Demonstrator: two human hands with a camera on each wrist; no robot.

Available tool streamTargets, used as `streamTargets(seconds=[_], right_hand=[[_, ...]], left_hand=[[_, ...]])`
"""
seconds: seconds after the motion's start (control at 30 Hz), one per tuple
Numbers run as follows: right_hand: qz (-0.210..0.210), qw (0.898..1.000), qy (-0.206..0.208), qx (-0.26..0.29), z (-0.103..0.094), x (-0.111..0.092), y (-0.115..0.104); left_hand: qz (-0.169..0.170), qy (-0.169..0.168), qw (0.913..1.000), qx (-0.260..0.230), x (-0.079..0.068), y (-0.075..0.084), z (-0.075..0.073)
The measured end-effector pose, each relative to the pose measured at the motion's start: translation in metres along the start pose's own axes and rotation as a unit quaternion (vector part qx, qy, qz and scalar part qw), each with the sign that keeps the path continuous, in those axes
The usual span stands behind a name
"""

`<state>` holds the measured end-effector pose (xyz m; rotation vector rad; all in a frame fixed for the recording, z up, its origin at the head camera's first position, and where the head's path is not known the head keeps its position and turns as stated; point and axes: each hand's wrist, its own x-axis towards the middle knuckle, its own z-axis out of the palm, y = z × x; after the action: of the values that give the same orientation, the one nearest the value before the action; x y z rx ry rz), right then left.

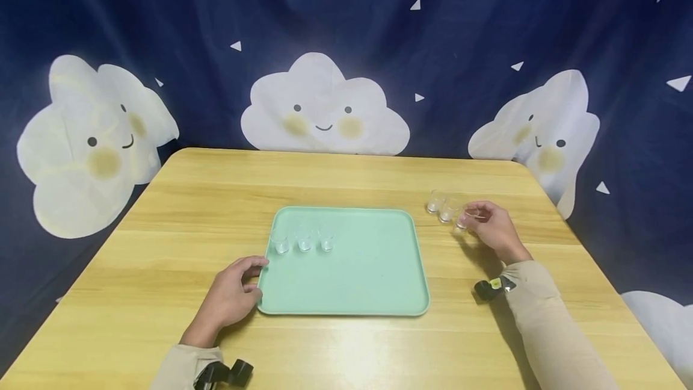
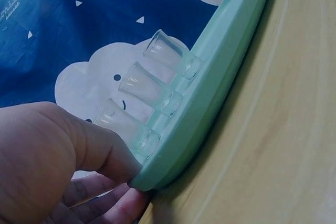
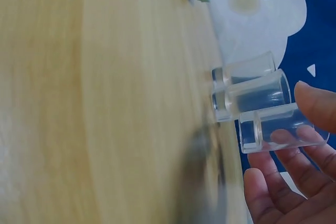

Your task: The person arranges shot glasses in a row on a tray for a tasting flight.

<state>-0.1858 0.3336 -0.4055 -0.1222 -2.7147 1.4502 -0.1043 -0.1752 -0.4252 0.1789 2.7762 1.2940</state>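
A mint-green tray [image 1: 373,269] lies on the table, with three small clear shot glasses [image 1: 304,241] standing in a row at its left side. My left hand [image 1: 233,294] holds the tray's left edge, thumb and bent fingertips against the rim. To the right of the tray, my right hand [image 1: 492,227] grips a clear shot glass [image 3: 278,127] near its rim, thumb on one side and fingers on the other. In the right wrist view, this glass's base appears slightly off the table. Two more shot glasses [image 3: 252,95] stand upright close beside it.
The wooden table [image 1: 346,179] has a light grain. Behind it hangs a dark blue curtain [image 1: 206,11] printed with smiling clouds and white triangles. A small dark camera [image 1: 487,289] sits on the right wrist, another [image 1: 238,372] on the left.
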Motion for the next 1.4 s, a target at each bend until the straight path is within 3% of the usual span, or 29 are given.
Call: streamTargets(seconds=[0.53,1.07,1.3,1.4], right_hand=[[-0.004,1.0,0.018,0.008,0.003,-0.004,-0.014],[-0.048,0.999,0.004,0.024,0.013,-0.008,-0.036],[-0.057,0.998,-0.009,0.022,0.022,-0.01,-0.039],[-0.067,0.997,-0.006,0.029,0.025,-0.008,-0.042]], left_hand=[[0.002,0.005,1.0,0.008,-0.001,0.0,0.001],[0.004,0.009,0.9998,0.016,0.002,0.001,0.001],[-0.014,-0.001,0.9999,0.006,-0.002,-0.001,0.002],[-0.002,0.005,0.9999,0.011,-0.001,0.0,0.002]])
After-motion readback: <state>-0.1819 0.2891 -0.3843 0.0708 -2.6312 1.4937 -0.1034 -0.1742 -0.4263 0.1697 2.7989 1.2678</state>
